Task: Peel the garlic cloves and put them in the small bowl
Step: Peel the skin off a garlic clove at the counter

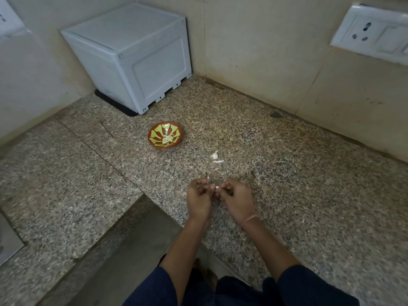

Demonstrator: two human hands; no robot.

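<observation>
A small red bowl (164,138) with a yellow-green pattern sits on the granite counter, with several pale peeled cloves (167,139) in it. Near the counter's front edge my left hand (198,198) and my right hand (237,199) meet, fingers curled. Between their fingertips they pinch a small white garlic clove (217,187). A strip of papery skin (207,179) sticks up from my left hand's fingers. An unpeeled garlic piece (214,155) and skin scraps (218,161) lie on the counter between the hands and the bowl.
A grey plastic box (136,56) stands in the back left corner against the tiled wall. A wall socket (373,32) is at the upper right. The speckled granite counter (309,184) has a stepped front edge at the lower left.
</observation>
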